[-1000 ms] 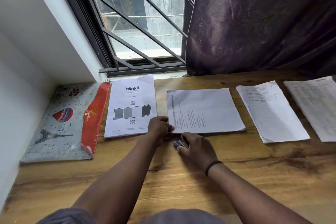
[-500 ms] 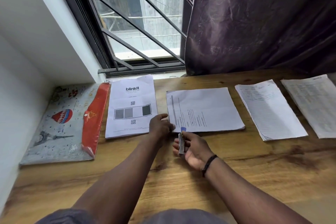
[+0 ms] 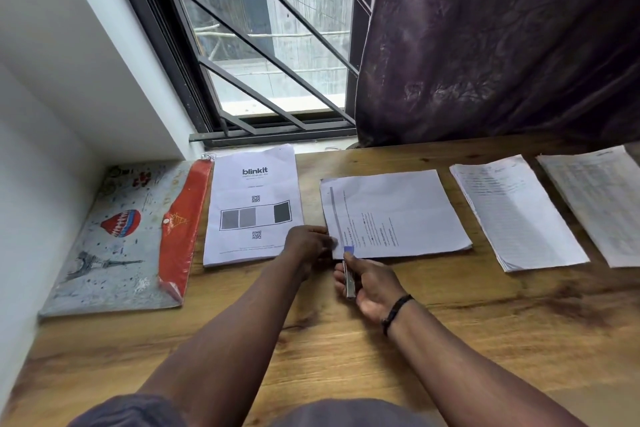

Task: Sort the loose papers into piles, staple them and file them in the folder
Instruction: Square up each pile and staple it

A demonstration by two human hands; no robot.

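Several paper piles lie in a row on the wooden table (image 3: 485,340). My left hand (image 3: 309,243) pinches the near left corner of the middle pile (image 3: 398,215). My right hand (image 3: 372,284) grips a slim stapler (image 3: 349,274) whose blue tip lies over that same corner. To the left sits the blinkit pile (image 3: 254,205). Two more piles lie to the right, one lined (image 3: 516,212) and one with printed tables (image 3: 599,198). The folder (image 3: 121,239), printed with a balloon and tower and closed by a red flap, lies at the far left.
A white wall (image 3: 20,218) borders the table's left side. A barred window (image 3: 270,45) stands behind the piles and a dark curtain (image 3: 502,38) hangs at the back right. Bare wood stretches along the near edge.
My right hand lifted the stapler off the table, turned it upright and slid its blue tip onto the middle pile's corner. My left hand stayed on that corner.
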